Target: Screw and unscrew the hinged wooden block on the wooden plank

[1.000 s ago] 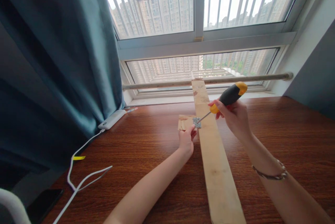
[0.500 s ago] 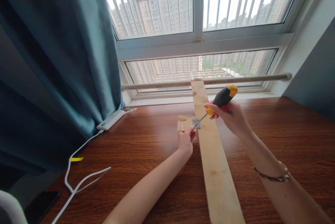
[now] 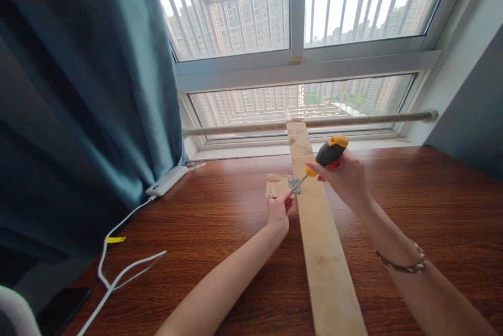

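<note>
My right hand (image 3: 349, 180) is closed around the black and yellow handle of a screwdriver (image 3: 329, 153). Its shaft slants down to the left, and the tip meets the small metal hinge (image 3: 297, 188). That hinge lies across the joint between a long pale wooden plank (image 3: 324, 252) and a small wooden block (image 3: 276, 185) at its left side. My left hand (image 3: 278, 214) grips the near edge of the block, thumb close to the screwdriver tip. Any screw under the tip is too small to make out.
The plank lies on a brown wood-grain table (image 3: 236, 252), its far end by a horizontal pipe (image 3: 243, 127) under the window. At left are a white power strip (image 3: 167, 181), a white cable (image 3: 102, 257), a yellow strip (image 3: 116, 240) and a blue curtain (image 3: 98, 89).
The screwdriver handle has tilted lower and slightly left, with my right hand shifting and turning around it. My left hand, block and plank look almost unmoved.
</note>
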### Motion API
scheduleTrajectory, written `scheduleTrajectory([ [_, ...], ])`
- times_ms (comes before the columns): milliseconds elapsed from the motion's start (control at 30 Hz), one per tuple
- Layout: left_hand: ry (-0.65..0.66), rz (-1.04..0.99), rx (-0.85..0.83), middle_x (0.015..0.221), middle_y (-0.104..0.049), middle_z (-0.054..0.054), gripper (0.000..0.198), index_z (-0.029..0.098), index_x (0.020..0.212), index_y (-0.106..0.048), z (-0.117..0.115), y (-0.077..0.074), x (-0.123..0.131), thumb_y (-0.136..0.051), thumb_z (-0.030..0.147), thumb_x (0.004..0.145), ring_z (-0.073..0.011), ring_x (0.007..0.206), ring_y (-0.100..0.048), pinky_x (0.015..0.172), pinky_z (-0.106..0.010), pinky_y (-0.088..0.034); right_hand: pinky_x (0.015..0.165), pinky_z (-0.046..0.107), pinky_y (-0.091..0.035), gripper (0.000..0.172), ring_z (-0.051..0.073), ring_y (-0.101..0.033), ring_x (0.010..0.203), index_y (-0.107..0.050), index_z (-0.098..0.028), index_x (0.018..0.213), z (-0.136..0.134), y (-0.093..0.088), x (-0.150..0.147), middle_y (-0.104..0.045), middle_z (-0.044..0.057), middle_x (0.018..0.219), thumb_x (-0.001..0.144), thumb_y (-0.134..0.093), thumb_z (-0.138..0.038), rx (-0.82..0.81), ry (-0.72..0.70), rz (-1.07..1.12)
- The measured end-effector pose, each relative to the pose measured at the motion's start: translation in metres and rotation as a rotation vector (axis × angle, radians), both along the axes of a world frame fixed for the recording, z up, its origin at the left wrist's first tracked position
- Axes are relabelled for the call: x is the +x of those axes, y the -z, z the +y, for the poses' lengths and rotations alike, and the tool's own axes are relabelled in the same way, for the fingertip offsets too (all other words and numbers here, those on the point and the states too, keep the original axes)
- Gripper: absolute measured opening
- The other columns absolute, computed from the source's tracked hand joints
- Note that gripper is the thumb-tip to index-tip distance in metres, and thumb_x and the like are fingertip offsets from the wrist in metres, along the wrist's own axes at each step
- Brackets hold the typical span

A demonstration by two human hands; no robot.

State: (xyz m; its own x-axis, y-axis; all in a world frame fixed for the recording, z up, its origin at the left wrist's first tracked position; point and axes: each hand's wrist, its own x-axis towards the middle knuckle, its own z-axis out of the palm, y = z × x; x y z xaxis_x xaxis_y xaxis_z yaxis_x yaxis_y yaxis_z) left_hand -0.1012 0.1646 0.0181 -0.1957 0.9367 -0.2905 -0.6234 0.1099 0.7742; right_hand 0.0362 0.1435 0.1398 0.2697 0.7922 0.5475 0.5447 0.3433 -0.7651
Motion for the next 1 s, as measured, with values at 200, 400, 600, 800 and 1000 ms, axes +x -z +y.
scheduleTrajectory([
  [200, -0.019, 0.028, -0.026, 0.063, -0.064, -0.002, 0.018, 0.012, 0.072, -0.063, -0.001, -0.002, 0.0, -0.073, 0.016, 0.057, -0.0082, 0.05, -0.055, 0.051, -0.019, -0.043, 0.038, 0.026, -0.044, 0.043, 0.016, -0.06, 0.045, -0.054, -0.016, 0.078, -0.001, -0.002, -0.003, -0.067, 0.007, 0.076, 0.059, -0.075, -0.048, -0.078, -0.209, 0.219],
  [400, -0.045, 0.025, -0.029, 0.064, -0.065, -0.002, 0.019, 0.013, 0.073, -0.062, -0.001, -0.004, 0.0, -0.072, 0.014, 0.057, -0.0087, 0.049, -0.055, 0.05, -0.021, -0.043, 0.066, 0.036, -0.056, 0.045, 0.022, -0.068, 0.072, -0.057, -0.017, 0.093, -0.007, -0.016, 0.023, -0.068, 0.007, 0.089, 0.056, -0.079, -0.033, -0.306, -0.651, 0.499],
  [600, -0.048, 0.03, -0.048, 0.06, -0.062, -0.001, 0.017, 0.013, 0.069, -0.06, 0.0, -0.005, 0.0, -0.072, 0.013, 0.057, -0.0083, 0.047, -0.054, 0.048, -0.02, -0.041, 0.048, 0.029, -0.048, 0.028, 0.019, -0.06, 0.053, -0.059, -0.016, 0.063, -0.003, -0.008, 0.011, -0.064, 0.004, 0.059, 0.06, -0.071, -0.04, -0.155, -0.262, 0.064],
  [800, -0.056, 0.035, -0.02, 0.061, -0.062, -0.001, 0.019, 0.013, 0.07, -0.06, -0.001, -0.004, 0.001, -0.072, 0.015, 0.056, -0.008, 0.048, -0.054, 0.049, -0.019, -0.04, 0.045, 0.026, -0.037, 0.034, 0.016, -0.053, 0.045, -0.048, -0.019, 0.051, 0.004, 0.011, -0.011, -0.055, 0.001, 0.047, 0.065, -0.063, -0.046, 0.104, 0.245, -0.046],
  [1000, -0.058, 0.069, 0.008, 0.064, -0.064, -0.001, 0.022, 0.014, 0.071, -0.061, -0.002, -0.003, 0.002, -0.075, 0.017, 0.055, -0.0087, 0.051, -0.054, 0.05, -0.02, -0.041, 0.042, 0.025, -0.033, 0.042, 0.015, -0.05, 0.041, -0.046, -0.02, 0.046, 0.008, 0.014, -0.004, -0.052, 0.0, 0.042, 0.067, -0.061, -0.053, 0.153, 0.27, -0.08],
])
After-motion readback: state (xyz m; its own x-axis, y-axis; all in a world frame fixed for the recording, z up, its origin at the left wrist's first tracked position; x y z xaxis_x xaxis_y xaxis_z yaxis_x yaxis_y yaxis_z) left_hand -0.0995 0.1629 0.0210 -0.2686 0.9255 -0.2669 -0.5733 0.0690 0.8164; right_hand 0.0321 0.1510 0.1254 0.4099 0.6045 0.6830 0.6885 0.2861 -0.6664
